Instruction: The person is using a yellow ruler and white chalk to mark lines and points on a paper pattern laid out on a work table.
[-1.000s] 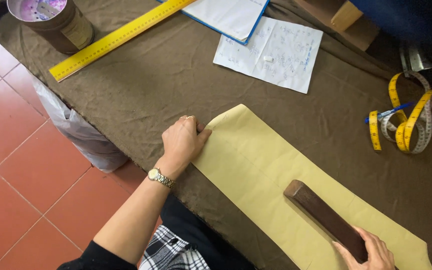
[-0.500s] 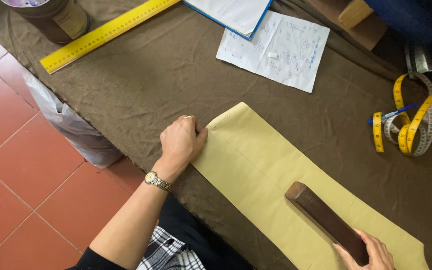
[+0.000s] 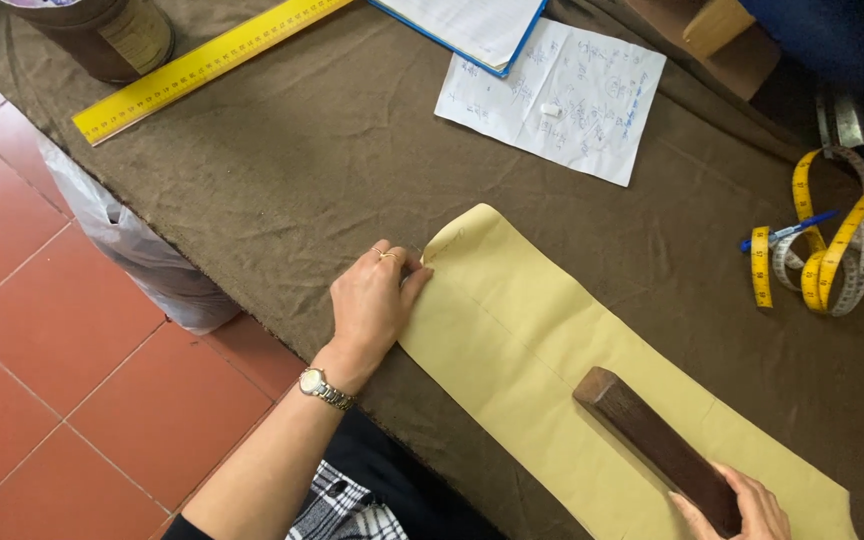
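Material: yellowish pattern paper (image 3: 552, 370), a long strip lying diagonally on a worktop (image 3: 282, 180) covered in brown-olive cloth, running from mid-scene down to the near right.
Left hand: the left hand (image 3: 372, 300) rests on the cloth at the strip's left edge, fingers curled and thumb tip touching the paper near its far-left corner, so it's pressing that edge flat, not lifting it. Wristwatch (image 3: 324, 388) on the wrist, rings on the fingers.
Right hand: the right hand (image 3: 737, 505) sits at the near right, fingers laid over the near end of a dark wooden block (image 3: 652, 445) that lies on the paper. Partly cut off by the frame, so I can't tell how tight the grip is.
Doing it well: my take is to keep the left edge pinned while the block's weight stays flat on the strip, so the paper doesn't skew or buckle along its faint crease lines.
Edges: the worktop's left edge runs diagonally just beside the left wrist, with red floor tiles (image 3: 72, 400) and a plastic bag (image 3: 142, 255) below it. Paper sliding that way could go over.
Open room: plenty of bare cloth on the far side of the strip, up to the white note sheet (image 3: 562, 105) and yellow ruler (image 3: 202, 65). A coiled tape measure (image 3: 827, 255) and a blue pen (image 3: 787, 232) sit well apart on the right.
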